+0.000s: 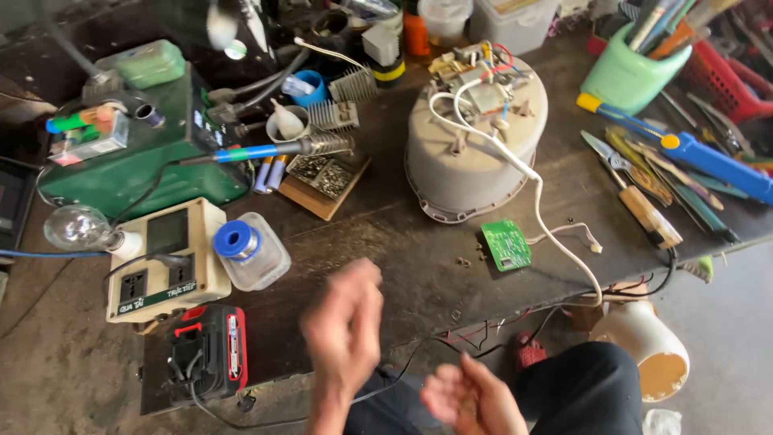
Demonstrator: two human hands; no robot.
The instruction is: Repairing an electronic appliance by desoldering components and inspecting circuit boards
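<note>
the person's 2 hands sit at the near edge of the workbench [419, 274], over the lap. the left hand [345, 322] is raised and blurred by motion; its fingers appear loosely curled, and whether anything sits between them cannot be told. the right hand [471, 399] lies lower, palm partly up, fingers half curled and apparently empty, though the blur prevents certainty.

the nearest loose part is the small green circuit board [506, 244], flat on the bench. it lies up and to the right of both hands, well apart from each. its long axis runs roughly away from the person, tilted slightly left at the far end. the right hand is on the board's side, and neither hand is clearly closer.

a white cable [555, 242] passes just beside the board's right edge and runs up to the inverted grey appliance housing [471, 153], which stands beyond the board with exposed wiring on top.

to the left of the left hand stand a clear tub with a blue solder spool [240, 241] and a beige socket meter box [165, 262]; a red battery pack [211, 350] lies below them.
</note>
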